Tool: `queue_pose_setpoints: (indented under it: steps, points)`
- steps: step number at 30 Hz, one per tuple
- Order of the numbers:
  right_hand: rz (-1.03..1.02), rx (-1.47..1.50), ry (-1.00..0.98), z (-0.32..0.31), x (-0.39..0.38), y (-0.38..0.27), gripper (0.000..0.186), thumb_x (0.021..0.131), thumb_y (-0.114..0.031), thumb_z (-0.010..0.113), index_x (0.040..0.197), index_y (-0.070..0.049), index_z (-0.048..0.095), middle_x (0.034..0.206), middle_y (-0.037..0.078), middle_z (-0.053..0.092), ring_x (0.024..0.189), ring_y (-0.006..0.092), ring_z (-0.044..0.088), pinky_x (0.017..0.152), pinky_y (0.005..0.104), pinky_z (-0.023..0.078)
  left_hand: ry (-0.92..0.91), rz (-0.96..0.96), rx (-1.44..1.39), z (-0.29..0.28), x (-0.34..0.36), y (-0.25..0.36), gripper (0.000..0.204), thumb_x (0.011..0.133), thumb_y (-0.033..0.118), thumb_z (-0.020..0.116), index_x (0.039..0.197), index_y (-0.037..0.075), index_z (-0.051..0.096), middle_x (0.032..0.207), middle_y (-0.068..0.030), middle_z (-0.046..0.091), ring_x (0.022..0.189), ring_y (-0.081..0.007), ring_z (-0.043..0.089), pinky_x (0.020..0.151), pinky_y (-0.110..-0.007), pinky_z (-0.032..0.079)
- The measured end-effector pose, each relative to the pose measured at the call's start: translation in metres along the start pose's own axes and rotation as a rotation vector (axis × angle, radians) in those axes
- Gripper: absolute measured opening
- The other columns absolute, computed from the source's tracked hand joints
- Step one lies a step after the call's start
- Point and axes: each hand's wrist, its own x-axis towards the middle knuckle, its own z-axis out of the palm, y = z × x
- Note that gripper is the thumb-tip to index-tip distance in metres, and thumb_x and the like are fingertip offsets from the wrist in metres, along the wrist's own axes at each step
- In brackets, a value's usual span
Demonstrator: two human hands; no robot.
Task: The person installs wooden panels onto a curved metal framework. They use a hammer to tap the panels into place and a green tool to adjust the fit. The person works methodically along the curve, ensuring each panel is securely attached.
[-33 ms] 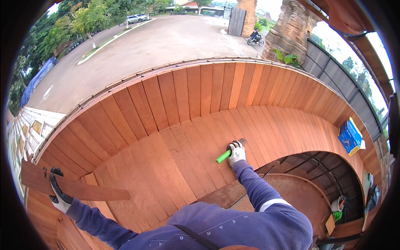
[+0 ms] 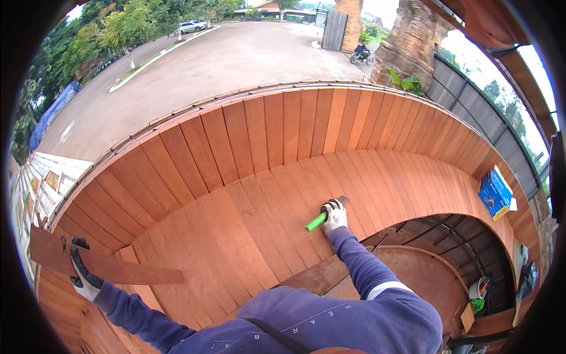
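My left hand [image 2: 85, 268], in a white and dark glove, grips a long brown wooden plank [image 2: 135, 270] at the lower left, with its fingers over the board's upper part. My right hand [image 2: 333, 217], also gloved, is closed on a green-handled tool [image 2: 315, 222] near the middle of the curved plank surface [image 2: 277, 206]. A short dark piece shows just beyond my right fingers; I cannot make out whether it belongs to the tool. Both sleeves are dark blue.
An upright slatted wall [image 2: 242, 133] curves round the plank surface, which has a curved opening [image 2: 448, 236] at lower right. A blue box [image 2: 495, 192] sits at right. Beyond are a paved yard [image 2: 206, 56], a person on a motorbike [image 2: 361, 54] and a parked car [image 2: 193, 27].
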Motion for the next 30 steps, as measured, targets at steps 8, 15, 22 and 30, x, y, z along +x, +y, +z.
queue_pose_setpoints:
  steps: [8,15,22,30]
  points:
    - [-0.024,0.019,0.021,0.001,-0.001,0.002,0.025,0.071,-0.013,0.065,0.096,-0.014,0.062,0.113,0.012,0.059,0.12,0.0326,0.048,0.101,0.048,0.037,-0.02,0.012,-0.022,0.002,0.004,-0.015,0.034,0.1,0.007,0.043,0.128,-0.011,0.051,0.135,-0.0243,0.05,0.117,-0.0343,0.058,0.103,-0.044,0.047]
    - [0.0,-0.035,-0.011,0.002,0.0,0.001,0.026,0.072,-0.014,0.065,0.098,-0.015,0.062,0.116,0.011,0.059,0.123,0.0315,0.047,0.103,0.0477,0.036,-0.01,0.002,-0.066,0.005,0.005,-0.015,0.034,0.1,0.006,0.044,0.129,-0.011,0.051,0.133,-0.0235,0.052,0.117,-0.0326,0.058,0.103,-0.043,0.047]
    - [0.003,-0.041,-0.019,-0.002,0.0,-0.003,0.027,0.072,-0.014,0.065,0.099,-0.015,0.06,0.115,0.011,0.059,0.123,0.0316,0.047,0.102,0.0478,0.037,-0.048,0.013,-0.059,0.003,0.005,-0.016,0.036,0.1,0.007,0.045,0.131,-0.011,0.048,0.132,-0.0227,0.053,0.117,-0.0311,0.058,0.103,-0.041,0.047]
    - [-0.034,-0.023,0.014,0.003,0.0,0.002,0.027,0.072,-0.014,0.066,0.098,-0.014,0.06,0.114,0.011,0.059,0.121,0.0322,0.048,0.102,0.048,0.037,-0.034,-0.006,-0.071,0.013,0.004,-0.009,0.042,0.099,0.006,0.048,0.137,-0.01,0.041,0.13,-0.0228,0.055,0.117,-0.0304,0.058,0.105,-0.041,0.046]
